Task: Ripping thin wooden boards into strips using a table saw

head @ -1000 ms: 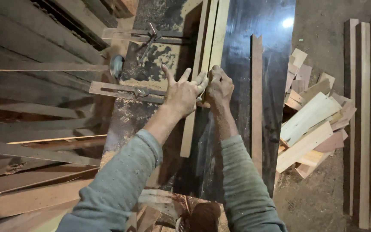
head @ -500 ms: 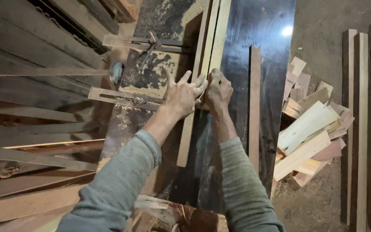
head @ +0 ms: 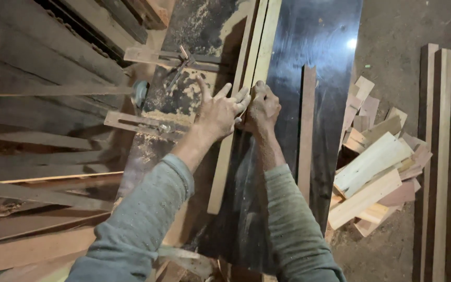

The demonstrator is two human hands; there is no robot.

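Note:
A long pale wooden strip lies lengthwise on a dark saw table, running away from me beside a second strip. My left hand presses flat on the strip with fingers spread. Right beside it, my right hand is curled on the strip's right edge, fingers closed on the wood. Both forearms wear grey-green sleeves. Sawdust covers the table's left part.
A slotted wooden fence and a metal clamp sit to the left. Another dark strip lies right of my hands. Offcut blocks are heaped on the floor at right, with long boards beyond. Stacked planks fill the left.
Both hands have slid forward along the table with the wooden strip, and the strip's near end now lies farther from me.

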